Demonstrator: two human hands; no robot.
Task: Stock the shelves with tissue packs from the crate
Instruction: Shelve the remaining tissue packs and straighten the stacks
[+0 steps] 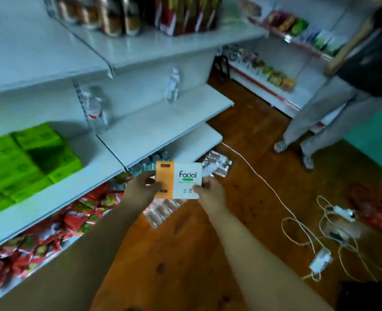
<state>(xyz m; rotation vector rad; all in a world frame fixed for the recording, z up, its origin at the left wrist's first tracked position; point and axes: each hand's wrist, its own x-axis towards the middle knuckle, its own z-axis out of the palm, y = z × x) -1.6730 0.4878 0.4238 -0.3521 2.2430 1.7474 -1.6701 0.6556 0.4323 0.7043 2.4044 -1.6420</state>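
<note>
Tissue pack [181, 180], orange and white, "Facial" printed on its face, is held in the air just in front of and below the front edge of the middle shelf [163, 124]. Left hand [140, 187] pinches the orange end, thumb on top. Right hand [210, 189] pinches the white end. Neither hand is free. Crate not in view

Risks, as I judge them:
- The grip is fingertips at the two ends only, so a soft pack could sag or slip on the lift to the shelf
- Clear water bottles stand upright on that shelf, one [173, 86] toward its back right, one [94, 108] at its left end. A pack pushed in carelessly could topple either
- Below and in front of the shelf, blister packs [217, 163] and a white cable [264, 182] lie on the floor, easy to trip on or crush
- A second person [331, 108] stands well to the right of the shelf, so a wide swing could catch them

Count:
- Tissue pack in hand: 1
- Hands: 2
- Bottles: 2
- Green packs [28, 158], stacked left of the shelf: too blurred for a number
</note>
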